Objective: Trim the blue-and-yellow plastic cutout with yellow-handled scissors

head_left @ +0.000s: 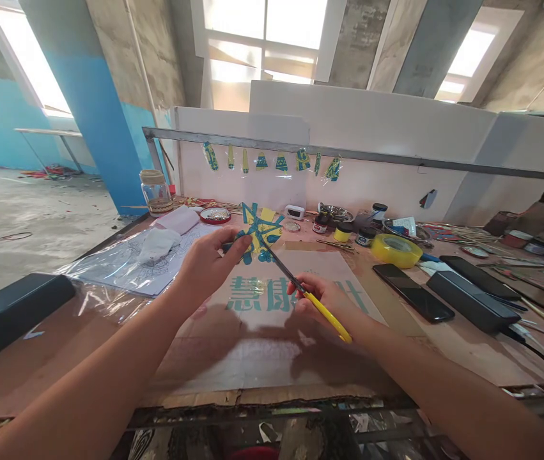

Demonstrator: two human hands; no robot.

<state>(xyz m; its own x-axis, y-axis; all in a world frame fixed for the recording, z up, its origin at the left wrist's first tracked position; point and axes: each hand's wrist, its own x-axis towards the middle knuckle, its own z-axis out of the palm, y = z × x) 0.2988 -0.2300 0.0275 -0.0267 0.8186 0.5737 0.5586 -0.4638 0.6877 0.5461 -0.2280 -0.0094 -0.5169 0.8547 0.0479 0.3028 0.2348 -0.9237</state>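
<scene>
Fingers of the right hand [322,300] grip yellow scissors [300,287], blades pointing up-left toward the left-hand-held cutout [259,231].

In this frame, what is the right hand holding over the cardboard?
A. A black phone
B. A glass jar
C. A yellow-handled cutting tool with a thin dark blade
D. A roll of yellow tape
C: the right hand closes around the yellow-handled cutting tool, its thin dark blade running up to the blue-and-yellow cut paper piece that the left hand holds; the yellow tape roll lies untouched on the table.
</scene>
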